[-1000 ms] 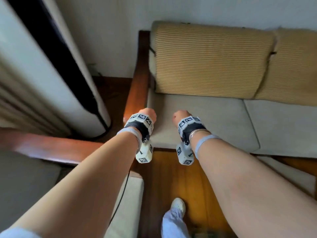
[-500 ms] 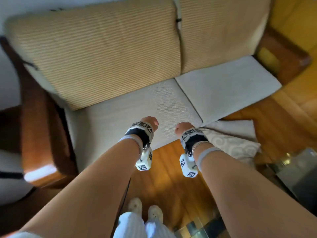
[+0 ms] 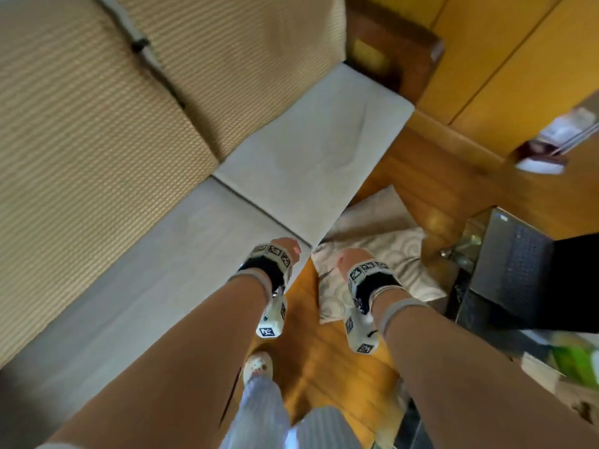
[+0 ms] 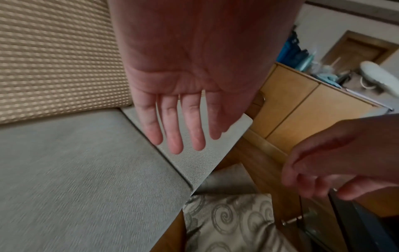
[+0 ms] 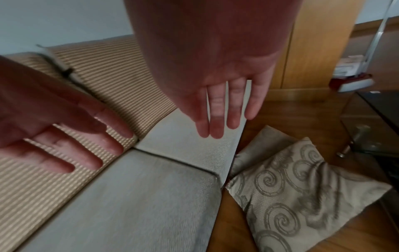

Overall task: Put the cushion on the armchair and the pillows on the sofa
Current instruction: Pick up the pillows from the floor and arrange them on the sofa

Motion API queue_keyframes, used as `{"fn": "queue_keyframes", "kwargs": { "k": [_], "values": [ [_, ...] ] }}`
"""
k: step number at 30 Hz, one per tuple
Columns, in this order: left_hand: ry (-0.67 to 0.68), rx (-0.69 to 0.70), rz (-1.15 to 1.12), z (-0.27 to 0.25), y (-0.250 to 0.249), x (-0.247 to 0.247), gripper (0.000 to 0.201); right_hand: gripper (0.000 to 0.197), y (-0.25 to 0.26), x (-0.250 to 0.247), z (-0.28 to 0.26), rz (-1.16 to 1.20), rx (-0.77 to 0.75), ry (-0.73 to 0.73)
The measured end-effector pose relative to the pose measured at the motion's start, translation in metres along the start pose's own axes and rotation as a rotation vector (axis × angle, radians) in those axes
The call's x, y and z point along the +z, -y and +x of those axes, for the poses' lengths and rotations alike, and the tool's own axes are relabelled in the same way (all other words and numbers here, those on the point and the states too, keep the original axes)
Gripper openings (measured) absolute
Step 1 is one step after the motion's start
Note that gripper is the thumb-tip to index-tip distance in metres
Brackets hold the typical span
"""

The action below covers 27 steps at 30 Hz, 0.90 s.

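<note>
Patterned pillows [image 5: 298, 191] on floor; both hands empty.

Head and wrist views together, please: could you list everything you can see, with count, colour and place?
sofa: one, pale grey seat, tan ribbed back cushions, left.
swirl pillow: one, beige with grey swirls, on the floor by the sofa's front edge.
plain pillow: one, beige, partly under the swirl pillow.
wood floor: orange-brown.
cabinet: yellow wood, far right.
glass table: one, right, bearing a dark box.
left hand: open, above the seat.
right hand: open, above the seat edge, holding nothing.
</note>
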<state>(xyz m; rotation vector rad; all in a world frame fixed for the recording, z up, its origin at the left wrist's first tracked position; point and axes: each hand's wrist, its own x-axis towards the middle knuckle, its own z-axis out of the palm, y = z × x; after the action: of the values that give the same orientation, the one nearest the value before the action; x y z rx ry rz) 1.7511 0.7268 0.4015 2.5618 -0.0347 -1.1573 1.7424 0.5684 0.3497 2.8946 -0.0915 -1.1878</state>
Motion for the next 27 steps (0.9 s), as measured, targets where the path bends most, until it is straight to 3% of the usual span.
{"fn": "queue_keyframes", "kwargs": {
  "k": [12, 16, 18, 23, 27],
  "values": [
    [0.135, 0.088, 0.218, 0.181, -0.114, -0.020, 0.039, 0.028, -0.122, -0.021, 0.126, 0.099, 0.067, 0.116],
    [0.108, 0.069, 0.278, 0.258, -0.151, 0.002, 0.038, 0.042, -0.164, -0.013, 0.190, 0.104, 0.042, 0.131],
    [0.118, 0.041, 0.253, 0.306, -0.163, 0.024, 0.039, 0.061, -0.182, 0.003, 0.220, 0.117, 0.018, 0.171],
    [0.164, 0.056, 0.286, 0.428, -0.176, 0.086, 0.040, 0.044, -0.217, 0.063, 0.317, 0.312, 0.105, 0.105],
    [0.162, 0.078, 0.362, 0.531, -0.181, 0.131, 0.045, 0.060, -0.230, 0.117, 0.406, 0.465, 0.165, 0.078]
  ]
}}
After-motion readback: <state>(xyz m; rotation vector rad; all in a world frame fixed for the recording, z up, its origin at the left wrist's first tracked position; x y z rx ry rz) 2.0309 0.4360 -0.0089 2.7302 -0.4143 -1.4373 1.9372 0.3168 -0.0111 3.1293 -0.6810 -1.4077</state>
